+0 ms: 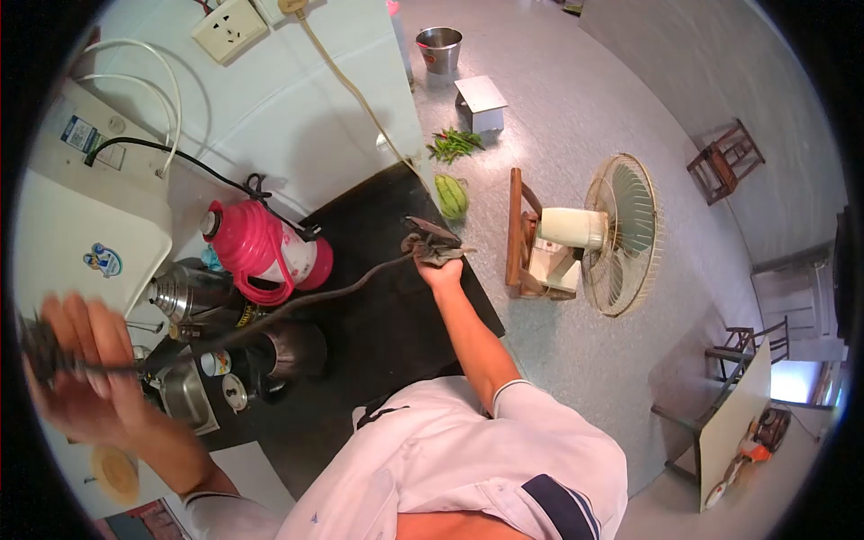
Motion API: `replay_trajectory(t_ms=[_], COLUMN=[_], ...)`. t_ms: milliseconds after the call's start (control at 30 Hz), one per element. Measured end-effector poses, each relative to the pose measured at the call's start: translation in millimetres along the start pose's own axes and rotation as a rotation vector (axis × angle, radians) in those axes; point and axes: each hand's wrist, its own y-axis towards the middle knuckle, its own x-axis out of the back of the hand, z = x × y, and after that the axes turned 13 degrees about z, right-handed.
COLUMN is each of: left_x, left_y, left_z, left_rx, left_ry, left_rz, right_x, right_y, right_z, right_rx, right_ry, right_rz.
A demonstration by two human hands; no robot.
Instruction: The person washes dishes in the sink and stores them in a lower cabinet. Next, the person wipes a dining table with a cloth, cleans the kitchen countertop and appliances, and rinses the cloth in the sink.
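A dark grey cord [360,283] is stretched across the view between my two hands. At the far left, my left hand [85,369], smeared by motion, has its fingers curled round the cord's end, where a dark lump [40,351] shows too blurred to name. My right hand [438,270] is closed on a crumpled grey cloth [430,241] over the black counter's edge, and the cord runs into that cloth. Below the cord stands a dark metal kettle [297,349]. Just above it is a pink flowered thermos flask [301,261].
The black counter [387,333] also bears a steel flask [193,295], a mug [216,363] and a steel basin [191,396]. A white appliance [81,216] stands left. Beyond the counter are a green gourd [452,196], green chillies [454,144], a fan [621,234] and a steel bucket [439,52].
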Motion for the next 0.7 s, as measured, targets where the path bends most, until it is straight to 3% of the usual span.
replay_trajectory(t_ms=[33,100,200,300,367,433,467,533,567,633,667,700], left_x=[8,17,19,11,16,15,25,38,48,73,56,60], left_y=[-15,-40,-67,-99,-112,-120,-127,-122,-127,-139,-129,-128], left_z=[-4,-1,1,4,-1,19,27,36,39,50,57,65], left_rx=[0.079,0.065,-0.053,-0.436,-0.381,-0.466,-0.346,-0.106,-0.106,-0.07,-0.076,-0.069], left_ry=[0.004,0.063,0.047,0.078,0.013,0.11,0.068,-0.05,-0.056,-0.302,-0.308,-0.322], left_rz=[0.135,0.169,0.331,0.123,0.014,-0.19,-0.178,0.072,0.073,-0.157,-0.475,-0.47], right_x=[-1,-1,-19,-32,-37,-51,-59,-72,-76,-74,-85,-93], right_y=[-6,-17,-35,-41,-41,-38,-40,-44,-45,-43,-51,-59], right_z=[1,-6,-30,-47,-50,-51,-48,-41,-35,-18,-15,-10], right_rx=[-0.073,-0.1,-0.128,-0.161,-0.195,-0.217,-0.237,-0.259,-0.256,-0.18,-0.174,-0.166], right_ry=[-0.021,-0.036,-0.035,-0.033,-0.005,-0.024,-0.036,-0.073,-0.1,-0.172,-0.258,-0.343], right_rz=[0.067,0.048,0.096,0.205,0.258,0.346,0.357,0.413,0.456,0.477,0.467,0.456])
